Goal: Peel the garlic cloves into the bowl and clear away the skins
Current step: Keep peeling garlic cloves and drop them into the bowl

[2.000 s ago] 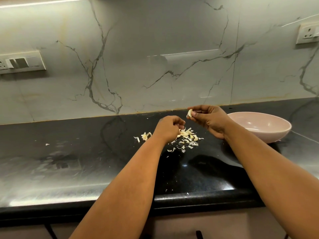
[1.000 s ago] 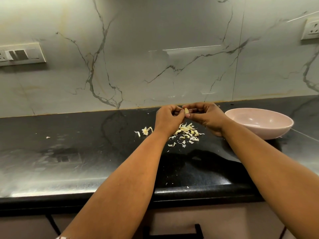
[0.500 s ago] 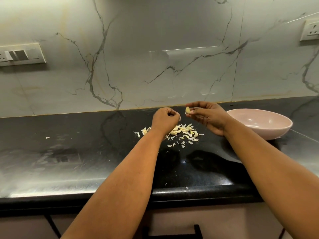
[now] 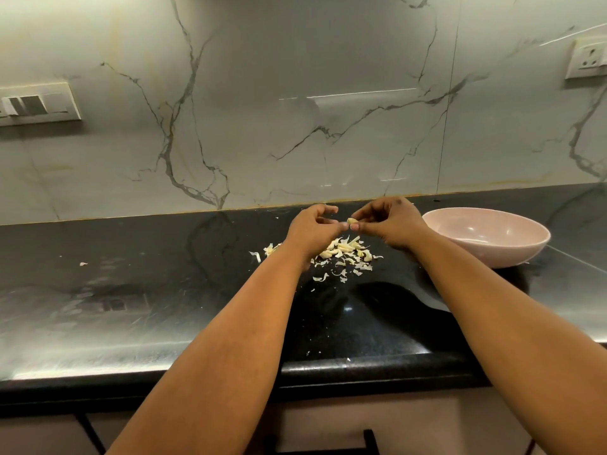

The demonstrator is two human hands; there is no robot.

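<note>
A small pale garlic clove (image 4: 351,221) is pinched in the fingertips of my right hand (image 4: 389,224), held above the black counter. My left hand (image 4: 312,229) meets it from the left, thumb and forefinger touching the clove's lower end. Directly under both hands lies a heap of garlic cloves and papery skins (image 4: 345,254), partly hidden by my left wrist. A pink bowl (image 4: 486,244) stands on the counter just right of my right hand; I see nothing inside it.
The black stone counter (image 4: 131,290) runs the full width, its front edge near me. A stray skin flake (image 4: 83,264) lies far left. The marble wall behind carries a switch plate (image 4: 36,105) at left and a socket (image 4: 588,59) at right.
My left hand pulled back from the clove half a second ago and has now returned to it. My right hand has kept holding the clove above the heap throughout.
</note>
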